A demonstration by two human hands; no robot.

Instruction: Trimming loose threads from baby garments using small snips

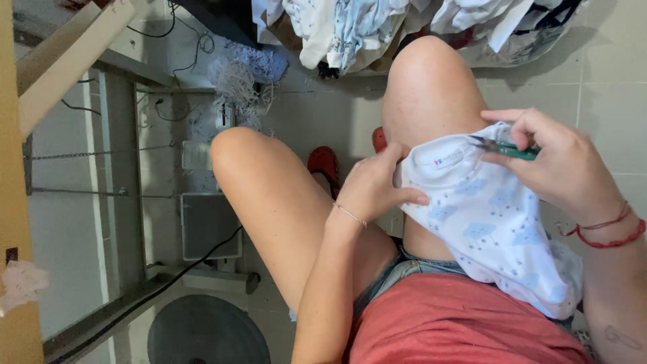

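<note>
Sewing workshop: treadle machine frame, thread scraps, heaped garments.

A small white garment printed with pale blue clouds lay draped over the person's right thigh, its neckline with a sewn-in label turned up toward the knee. Green-handled thread snips rested at that neckline edge, blades pointing left.

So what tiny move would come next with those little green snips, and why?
Probably close the green snips on a stray thread at the collar: the right hand holds their tips at the white garment neckline, while the left hand pinches the fabric there.
</note>
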